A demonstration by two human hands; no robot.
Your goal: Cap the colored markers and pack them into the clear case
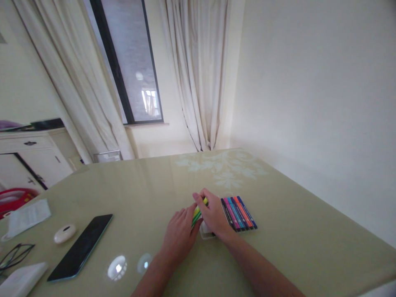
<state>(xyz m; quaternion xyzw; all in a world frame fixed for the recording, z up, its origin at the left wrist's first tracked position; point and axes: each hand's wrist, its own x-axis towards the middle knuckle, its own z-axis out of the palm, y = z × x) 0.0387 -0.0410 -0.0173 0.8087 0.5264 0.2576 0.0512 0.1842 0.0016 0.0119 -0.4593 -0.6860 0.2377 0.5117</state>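
Green and yellow markers: While the two hands met over the near part of the table [139, 181], the green and yellow markers [196, 214] lay between them, slanting from the left hand's fingers up toward the right hand's thumb.
Left hand: The left hand [180, 232] had its fingers bent around the lower stretch of the markers, with no clear gap showing.
Right hand: The right hand [214, 213] was closed about their upper end, thumb raised beside a yellow tip; how firmly either hand pressed could not be told.
Marker row: The row of coloured markers [240, 212] lay just right of the right hand, the nearer of the two; its long axes ran away from the person and leaned left at the far end, opposite to the held ones.
Clear case: One clear case [207, 234] showed its near edge below the right wrist, partly covered.
Marker count: About six stood side by side in the row, black, pink, teal, blue, orange and dark blue; at least two seemed held, though fingers hid the exact number.
Table's left side: One phone [81, 248], one white oval case [64, 234], one face mask [29, 218].
Beyond: One window [131, 62], two curtains [198, 70].
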